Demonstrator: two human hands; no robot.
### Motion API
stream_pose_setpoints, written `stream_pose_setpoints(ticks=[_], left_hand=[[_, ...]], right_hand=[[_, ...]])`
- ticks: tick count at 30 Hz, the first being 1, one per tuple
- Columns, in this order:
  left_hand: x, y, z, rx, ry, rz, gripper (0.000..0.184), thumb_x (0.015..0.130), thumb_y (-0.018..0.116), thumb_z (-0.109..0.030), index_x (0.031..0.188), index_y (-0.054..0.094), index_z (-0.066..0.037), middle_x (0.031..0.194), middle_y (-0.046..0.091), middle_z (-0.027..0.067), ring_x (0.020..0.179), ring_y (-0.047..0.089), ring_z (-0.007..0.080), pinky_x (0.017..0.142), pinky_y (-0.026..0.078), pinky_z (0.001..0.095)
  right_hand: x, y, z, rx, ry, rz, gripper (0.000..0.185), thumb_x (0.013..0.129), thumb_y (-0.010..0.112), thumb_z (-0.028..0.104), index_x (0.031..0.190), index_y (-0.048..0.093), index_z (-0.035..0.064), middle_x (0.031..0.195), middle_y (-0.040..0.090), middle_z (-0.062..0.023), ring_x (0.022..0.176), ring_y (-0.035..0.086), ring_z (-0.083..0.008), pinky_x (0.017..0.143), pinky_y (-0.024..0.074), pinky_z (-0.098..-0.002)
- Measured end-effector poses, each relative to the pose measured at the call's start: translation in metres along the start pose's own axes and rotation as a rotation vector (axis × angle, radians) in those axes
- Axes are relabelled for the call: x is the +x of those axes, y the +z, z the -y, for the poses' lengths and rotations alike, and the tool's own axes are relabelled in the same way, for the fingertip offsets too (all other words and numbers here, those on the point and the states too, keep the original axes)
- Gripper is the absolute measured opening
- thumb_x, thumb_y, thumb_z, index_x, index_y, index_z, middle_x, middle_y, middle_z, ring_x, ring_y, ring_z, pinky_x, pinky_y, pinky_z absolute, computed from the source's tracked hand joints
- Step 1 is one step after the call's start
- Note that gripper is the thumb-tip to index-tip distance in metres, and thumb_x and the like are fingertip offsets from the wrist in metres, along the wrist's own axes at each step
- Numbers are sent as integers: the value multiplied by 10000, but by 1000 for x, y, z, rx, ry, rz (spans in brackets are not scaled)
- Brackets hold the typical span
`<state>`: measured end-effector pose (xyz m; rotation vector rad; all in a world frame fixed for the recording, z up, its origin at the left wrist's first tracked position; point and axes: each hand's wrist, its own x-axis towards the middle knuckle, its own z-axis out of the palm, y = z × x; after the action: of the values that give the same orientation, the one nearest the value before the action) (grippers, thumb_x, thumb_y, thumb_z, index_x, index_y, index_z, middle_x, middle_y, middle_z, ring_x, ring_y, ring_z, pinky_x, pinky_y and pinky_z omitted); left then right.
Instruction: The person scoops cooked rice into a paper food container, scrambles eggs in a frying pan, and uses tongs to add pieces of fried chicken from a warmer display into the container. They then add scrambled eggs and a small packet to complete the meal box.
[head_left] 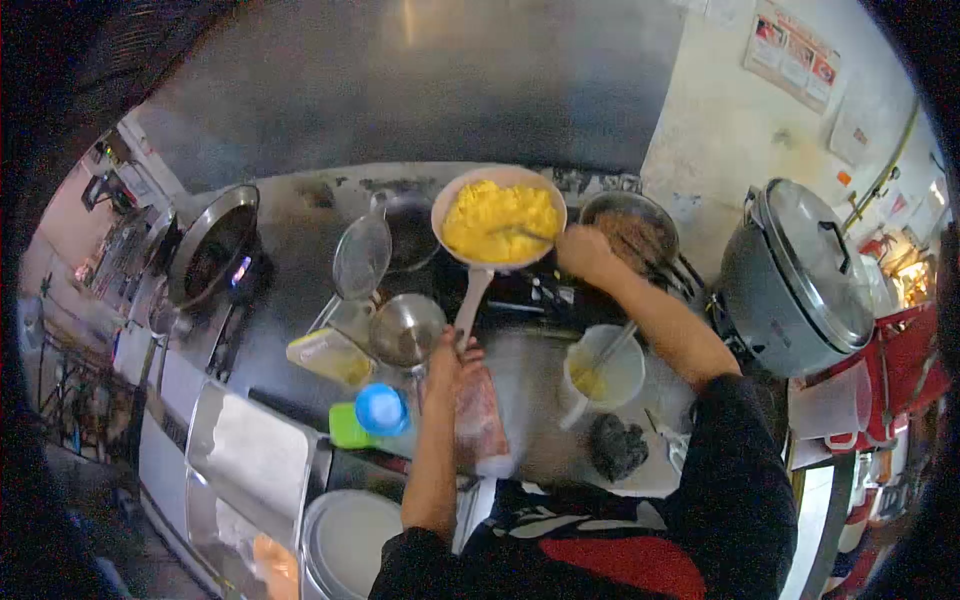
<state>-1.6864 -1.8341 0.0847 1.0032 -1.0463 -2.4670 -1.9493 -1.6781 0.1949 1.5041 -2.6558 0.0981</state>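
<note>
My left hand [455,368] is closed round the handle of a light-coloured frying pan [480,285], which is over the stove. Yellow scrambled eggs [495,215] fill much of the pan. In my right hand [588,255] is a slim metal utensil [528,234], its end in the eggs; its exact kind is unclear. Just beyond that hand, a second pan [650,215] holds brown food. Nearer my body stands a white pitcher [625,375] with a whisk [612,345] and some yellow residue inside.
A large lidded pot [810,280] stands at the right. Left of my pan are a strainer [362,258], a small steel pot [407,330], and a blue-lidded container [382,408]. A wok [215,245] sits near a flame. Black scouring wool [618,447] lies near my body.
</note>
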Motion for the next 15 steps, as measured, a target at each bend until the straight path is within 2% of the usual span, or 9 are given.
stream_pose_setpoints(ticks=[1, 2, 4, 5, 7, 9, 11, 13, 15], left_hand=[[-23, 3, 4, -51, 46, -59, 396, 946, 433, -403, 1118, 497, -52, 864, 585, 90, 649, 583, 208, 486, 481, 286], [-54, 4, 11, 9, 110, -142, 420, 947, 415, -421, 1139, 492, -56, 920, 579, 85, 696, 585, 214, 557, 499, 298], [-99, -12, 50, 63, 234, -201, 420, 943, 423, -424, 1142, 495, -61, 913, 578, 82, 736, 591, 218, 610, 504, 316], [-127, -24, 71, 107, 286, -237, 421, 941, 427, -426, 1143, 497, -63, 910, 578, 80, 756, 593, 219, 636, 506, 325], [-193, -33, 109, -50, 115, -163, 401, 942, 426, -409, 1117, 516, -60, 905, 592, 80, 772, 600, 215, 692, 502, 339], [-237, -60, 175, -6, 47, -164, 370, 948, 411, -381, 1060, 545, -55, 892, 609, 84, 761, 601, 198, 670, 502, 327], [-279, -95, 253, 178, -56, -317, 347, 949, 402, -354, 1018, 562, -54, 872, 627, 86, 724, 603, 190, 644, 506, 327], [-327, -109, 302, 155, -184, -384, 355, 947, 401, -358, 1011, 564, -50, 839, 631, 77, 704, 608, 187, 624, 509, 318], [-352, -161, 397, 790, 69, -154, 380, 942, 401, -367, 1047, 561, -39, 858, 636, 141, 722, 612, 269, 656, 503, 357]], right_hand=[[8, -14, -1, -88, 17, 43, 202, 744, 538, 164, 776, 661, 7, 812, 649, -217, 742, 655, -336, 642, 530, -433], [17, -20, -2, 15, 219, 45, 218, 759, 531, 170, 785, 660, -3, 821, 648, -222, 757, 653, -342, 656, 526, -440], [8, -43, -8, -39, 66, -62, 228, 769, 521, 168, 791, 659, -12, 827, 647, -227, 777, 647, -356, 675, 519, -452], [22, -18, -20, 106, 217, -200, 233, 776, 510, 167, 797, 659, -11, 832, 648, -224, 787, 641, -375, 692, 515, -459], [2, -45, -3, 120, 183, -222, 242, 777, 509, 180, 828, 658, -4, 834, 644, -232, 787, 638, -383, 700, 512, -465], [25, -2, -19, 124, 155, -154, 254, 786, 501, 187, 859, 651, -4, 857, 643, -232, 796, 637, -387, 704, 514, -456], [41, 31, -22, 78, 112, -183, 264, 790, 495, 191, 892, 646, 1, 881, 643, -226, 839, 630, -384, 708, 511, -467], [28, 22, 9, -34, 132, -334, 284, 808, 485, 219, 930, 647, 21, 946, 639, -197, 922, 601, -360, 708, 493, -494], [13, 11, 46, 14, -215, -715, 271, 834, 549, 240, 1005, 650, 55, 1031, 613, -178, 927, 582, -332, 808, 447, -443]])
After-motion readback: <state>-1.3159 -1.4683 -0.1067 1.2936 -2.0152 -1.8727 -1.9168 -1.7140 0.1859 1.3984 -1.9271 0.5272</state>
